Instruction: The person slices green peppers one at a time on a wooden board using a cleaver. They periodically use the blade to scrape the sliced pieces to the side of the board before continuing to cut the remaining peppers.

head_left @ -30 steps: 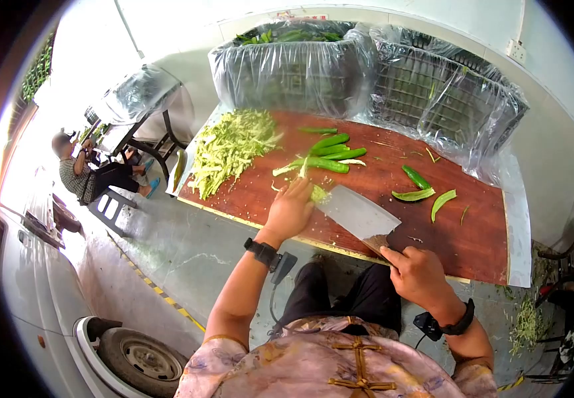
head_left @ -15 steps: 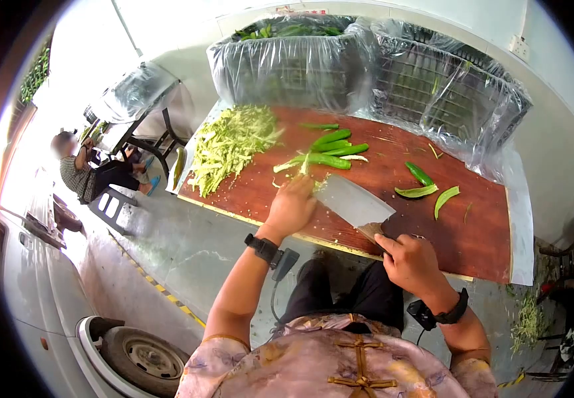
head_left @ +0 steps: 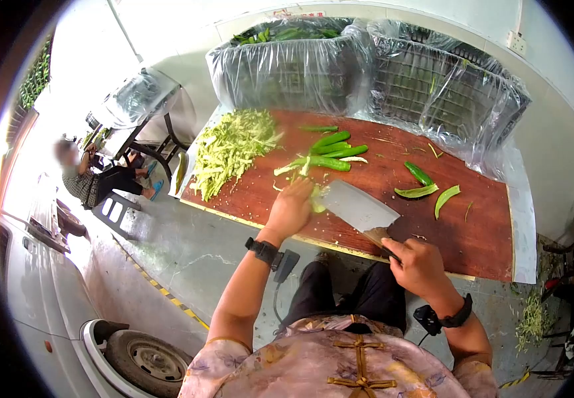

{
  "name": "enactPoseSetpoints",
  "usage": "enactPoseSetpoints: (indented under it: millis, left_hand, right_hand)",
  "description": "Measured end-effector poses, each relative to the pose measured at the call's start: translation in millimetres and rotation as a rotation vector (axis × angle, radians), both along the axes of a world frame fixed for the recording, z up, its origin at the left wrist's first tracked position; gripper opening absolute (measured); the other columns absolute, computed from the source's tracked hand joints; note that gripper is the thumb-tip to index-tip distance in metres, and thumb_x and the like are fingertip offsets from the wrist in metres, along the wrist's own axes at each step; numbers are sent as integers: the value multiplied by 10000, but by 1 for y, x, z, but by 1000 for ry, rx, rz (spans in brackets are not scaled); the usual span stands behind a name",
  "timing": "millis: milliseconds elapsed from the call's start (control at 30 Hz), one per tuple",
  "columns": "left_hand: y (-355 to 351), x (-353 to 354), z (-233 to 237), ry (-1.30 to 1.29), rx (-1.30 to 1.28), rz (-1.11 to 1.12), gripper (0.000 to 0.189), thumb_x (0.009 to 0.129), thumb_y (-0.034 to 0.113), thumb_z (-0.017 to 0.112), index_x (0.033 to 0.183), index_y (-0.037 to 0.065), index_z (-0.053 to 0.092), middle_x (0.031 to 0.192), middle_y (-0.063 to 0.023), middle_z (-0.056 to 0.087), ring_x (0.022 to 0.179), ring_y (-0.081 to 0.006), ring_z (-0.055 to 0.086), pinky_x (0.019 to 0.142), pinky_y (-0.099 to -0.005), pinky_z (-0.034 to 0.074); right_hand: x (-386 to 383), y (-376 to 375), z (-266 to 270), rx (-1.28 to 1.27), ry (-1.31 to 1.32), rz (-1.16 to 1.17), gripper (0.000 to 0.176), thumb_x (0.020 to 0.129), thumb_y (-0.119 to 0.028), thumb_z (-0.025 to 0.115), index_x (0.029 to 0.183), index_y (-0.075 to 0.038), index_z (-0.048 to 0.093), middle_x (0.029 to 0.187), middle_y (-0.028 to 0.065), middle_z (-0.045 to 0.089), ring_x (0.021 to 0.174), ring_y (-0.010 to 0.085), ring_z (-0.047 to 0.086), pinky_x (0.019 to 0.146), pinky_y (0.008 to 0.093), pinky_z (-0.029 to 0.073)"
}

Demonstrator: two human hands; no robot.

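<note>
My right hand (head_left: 417, 265) grips the handle of a broad cleaver (head_left: 358, 207), whose blade points left over the red-brown board (head_left: 260, 192). Beside the blade's tip, my left hand (head_left: 291, 207) is bent over pale green pieces at the board's near side; its fingertips are partly hidden. Whole green peppers (head_left: 332, 150) lie just beyond my left hand. A heap of shredded green strips (head_left: 234, 149) covers the board's left end. To the right lie a dark green pepper (head_left: 419, 174) and curved cut pieces (head_left: 446, 199).
Plastic-lined crates (head_left: 287, 69) stand behind the board, one holding green vegetables. Another crate (head_left: 446, 93) is at the back right. A person (head_left: 84, 176) sits at the far left by a table. A vehicle wheel (head_left: 149, 361) shows at lower left; shreds (head_left: 532, 322) lie at lower right.
The cleaver and my right hand have shifted slightly right and down. My left hand stays at nearly the same place over the pieces.
</note>
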State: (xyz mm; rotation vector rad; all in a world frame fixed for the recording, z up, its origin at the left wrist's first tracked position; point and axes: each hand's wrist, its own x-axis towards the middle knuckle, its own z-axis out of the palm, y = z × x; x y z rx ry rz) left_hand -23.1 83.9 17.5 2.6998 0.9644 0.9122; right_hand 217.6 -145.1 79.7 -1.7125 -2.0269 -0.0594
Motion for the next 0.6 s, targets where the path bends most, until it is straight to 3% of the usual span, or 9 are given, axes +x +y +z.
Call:
enactPoseSetpoints:
  millis: [67,167,200,300,400,467,600]
  left_hand:
    - [-1,1,11,-36,-196,47,427,834,58,534,1257,49,594,1257,-189,607,1180,-390,544,1007,-460,441]
    - [9,-3,12,-137,-172,49,479,786,-12,525,1254,49,609,1302,-229,570,1224,-411,520,1045,-439,434]
    - [15,-2,12,-150,-50,31,486,766,-30,515,1234,49,623,1254,-231,591,1179,-411,544,1045,-436,434]
    - [28,-4,12,-74,14,-50,464,767,-41,510,1202,57,638,1233,-203,609,1168,-403,547,1027,-445,443]
    - [25,-2,11,33,-26,24,336,787,38,570,1109,72,662,1192,-156,633,1112,-366,573,958,-472,461]
    - [20,-1,13,66,17,64,280,792,74,593,1062,77,667,1153,-146,643,1085,-353,581,927,-479,466]
    - [10,-1,14,89,21,60,169,791,132,626,949,74,637,1038,-139,638,996,-350,577,866,-474,455]
  right_hand:
    - [5,-8,8,28,113,-12,353,749,-78,703,1101,-102,696,685,125,591,614,330,622,558,439,507]
    - [13,-16,6,67,252,-20,360,749,-66,712,1108,-78,690,784,156,664,703,348,658,612,422,531]
    - [12,-18,8,69,249,-22,360,749,-66,712,1108,-78,690,784,156,664,703,348,658,612,422,531]
    - [10,-23,11,65,444,-28,369,764,-49,695,1133,-59,680,915,209,695,814,347,691,709,366,556]
    - [8,-28,8,-52,648,-67,368,781,-40,694,1148,-30,669,990,211,707,856,273,721,773,316,546]
    - [6,-29,8,-139,813,-74,360,802,-45,691,1156,11,653,982,145,726,852,190,701,795,308,534]
    - [4,-30,6,-207,950,-64,353,833,-46,678,1171,41,626,932,74,708,781,124,651,714,281,528]
